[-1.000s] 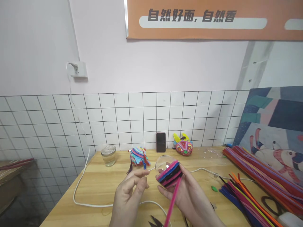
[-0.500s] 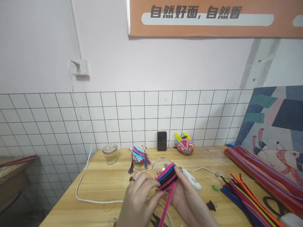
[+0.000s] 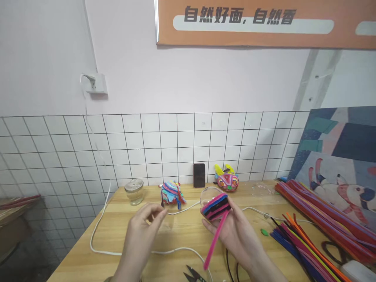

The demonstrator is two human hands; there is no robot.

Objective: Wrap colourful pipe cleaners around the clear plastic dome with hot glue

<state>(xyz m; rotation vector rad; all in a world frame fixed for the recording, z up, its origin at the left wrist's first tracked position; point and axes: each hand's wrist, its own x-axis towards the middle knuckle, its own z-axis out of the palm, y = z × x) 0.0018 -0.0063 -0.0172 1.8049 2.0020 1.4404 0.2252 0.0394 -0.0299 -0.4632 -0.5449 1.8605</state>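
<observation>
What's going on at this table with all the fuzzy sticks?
A person sits at a wooden table doing craft work. The right hand holds a clear ball partly wrapped in pink, black and blue pipe cleaners, with a loose pink pipe cleaner hanging down from it. The left hand is raised beside it, fingers pinched, apparently empty. A heap of pipe cleaners lies to the right, and small scissors lie near the front edge.

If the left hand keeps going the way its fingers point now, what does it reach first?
Probably the striped felt bundle near the wall: the left hand points up and away toward it, with the white cable lying just right of that line. Depth is uncertain.
</observation>
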